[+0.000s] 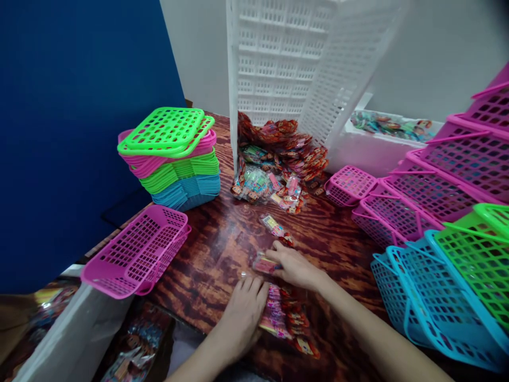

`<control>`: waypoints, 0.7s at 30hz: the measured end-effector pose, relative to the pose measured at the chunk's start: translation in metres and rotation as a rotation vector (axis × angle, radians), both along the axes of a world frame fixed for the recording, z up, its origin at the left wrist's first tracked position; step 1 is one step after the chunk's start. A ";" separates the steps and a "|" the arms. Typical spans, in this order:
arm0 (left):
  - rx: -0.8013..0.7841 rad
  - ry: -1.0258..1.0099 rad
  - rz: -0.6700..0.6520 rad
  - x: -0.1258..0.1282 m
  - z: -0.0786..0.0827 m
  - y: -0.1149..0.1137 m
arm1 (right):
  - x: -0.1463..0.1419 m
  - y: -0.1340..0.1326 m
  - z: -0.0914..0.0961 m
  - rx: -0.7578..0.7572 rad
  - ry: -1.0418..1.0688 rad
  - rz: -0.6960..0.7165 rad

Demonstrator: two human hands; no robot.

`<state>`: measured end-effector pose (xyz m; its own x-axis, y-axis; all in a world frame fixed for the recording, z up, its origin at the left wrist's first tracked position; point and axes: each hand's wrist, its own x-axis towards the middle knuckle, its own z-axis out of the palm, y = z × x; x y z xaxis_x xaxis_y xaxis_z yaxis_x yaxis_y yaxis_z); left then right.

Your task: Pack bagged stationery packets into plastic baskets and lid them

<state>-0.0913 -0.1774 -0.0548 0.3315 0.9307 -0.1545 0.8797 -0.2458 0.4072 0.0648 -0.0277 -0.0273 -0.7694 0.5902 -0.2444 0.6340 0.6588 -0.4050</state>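
Observation:
Near the table's front edge lies a row of overlapping small clear packets (276,313), with pink and yellow contents and red printed ends. My left hand (246,307) is at the row's left side, fingers bent together and pressed against it; its thumb is partly hidden. Just above, my right hand (294,263) pinches a packet with pink and yellow contents (263,263) between thumb and fingers. Beyond it lies a loose packet with yellow contents (274,225). Farther back, a heap of similar packets (274,164) spills from a tipped white plastic crate (278,63).
At the left stand a stack of green, pink and blue baskets (178,170) and a pink basket (135,254) at the table edge. Filled pink baskets (429,185), a blue basket (433,297) and a green basket (477,254) crowd the right. A white box (366,154) stands behind.

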 end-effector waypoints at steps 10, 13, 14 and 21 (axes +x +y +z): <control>-0.021 -0.035 0.034 0.000 -0.001 -0.001 | -0.034 0.073 -0.018 0.057 -0.001 -0.519; -0.024 -0.024 0.020 0.001 0.002 -0.001 | -0.035 0.068 -0.018 0.079 -0.040 -0.454; -0.024 -0.021 0.014 0.000 0.003 -0.001 | -0.034 0.063 -0.016 0.082 -0.045 -0.418; -0.002 -0.026 0.052 -0.006 0.004 -0.005 | -0.009 0.003 0.003 0.207 -0.061 -0.116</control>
<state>-0.0977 -0.1822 -0.0504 0.2869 0.9464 -0.1487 0.8804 -0.1992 0.4304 0.0556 -0.0252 -0.0239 -0.6812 0.7160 -0.1528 0.7293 0.6454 -0.2273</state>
